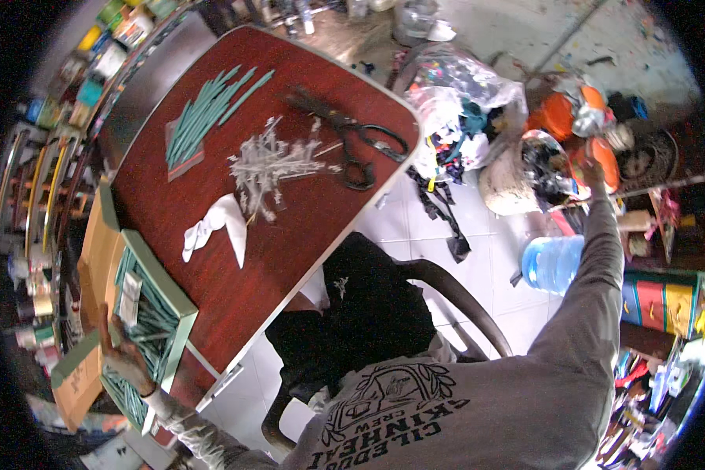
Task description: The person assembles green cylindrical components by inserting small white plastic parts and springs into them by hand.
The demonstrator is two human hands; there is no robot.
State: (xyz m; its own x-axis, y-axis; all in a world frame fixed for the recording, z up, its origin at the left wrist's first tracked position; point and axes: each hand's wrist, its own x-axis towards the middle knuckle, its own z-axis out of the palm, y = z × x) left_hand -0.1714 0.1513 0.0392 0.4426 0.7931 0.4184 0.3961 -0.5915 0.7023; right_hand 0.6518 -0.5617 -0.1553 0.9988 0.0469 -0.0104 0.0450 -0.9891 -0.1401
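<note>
My left hand [125, 362] is over a green-edged cardboard box [186, 307] on the left, its fingers apart. Inside lie many slim teal sticks [156, 325], perhaps pens or pencils, and a pale packet. Far out to the right, my right hand [593, 171] reaches among bins and bags, against a rounded orange object [603, 160]; its fingers are too small to read. On the table, more teal sticks [203, 117] lie partly in a clear bag [184, 160]. Beside them are a heap of thin whitish pieces [270, 164], a white cloth [219, 227] and large black scissors [352, 137].
The dark red table [235, 305] has a pale rim. Beyond its right corner stand a stuffed clear plastic bag [466, 98] and a whitish bin [509, 184] with dark plastic. A blue water jug [552, 265] is on the tiled floor near my right arm. Crowded shelves line the left.
</note>
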